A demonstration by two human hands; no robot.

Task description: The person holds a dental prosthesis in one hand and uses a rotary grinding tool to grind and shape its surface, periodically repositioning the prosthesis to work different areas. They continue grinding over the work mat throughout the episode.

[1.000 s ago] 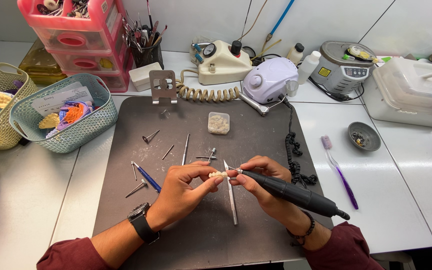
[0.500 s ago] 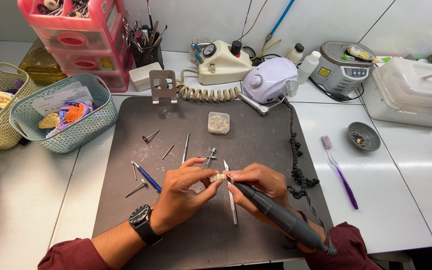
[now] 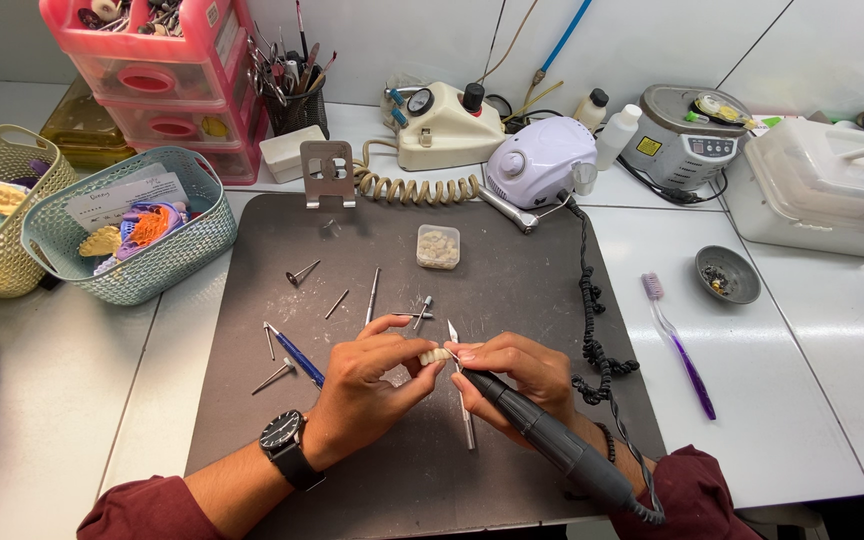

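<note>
lower centre of the frame, over the dark work mat (image 3: 512, 270): the left hand (image 3: 367, 385) pinches a small pale dental piece (image 3: 436, 355) between fingertips. the right hand (image 3: 517, 375) is closed around a dark rotary handpiece (image 3: 552, 440), its tip touching the piece. a scalpel (image 3: 462, 400) lies beneath the hands.

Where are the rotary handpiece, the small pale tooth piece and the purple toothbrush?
rotary handpiece (image 3: 542, 432), head view, on the middle of its dark barrel.
small pale tooth piece (image 3: 436, 355), head view, on its exposed top between the fingertips.
purple toothbrush (image 3: 687, 365), head view, on its handle.
</note>
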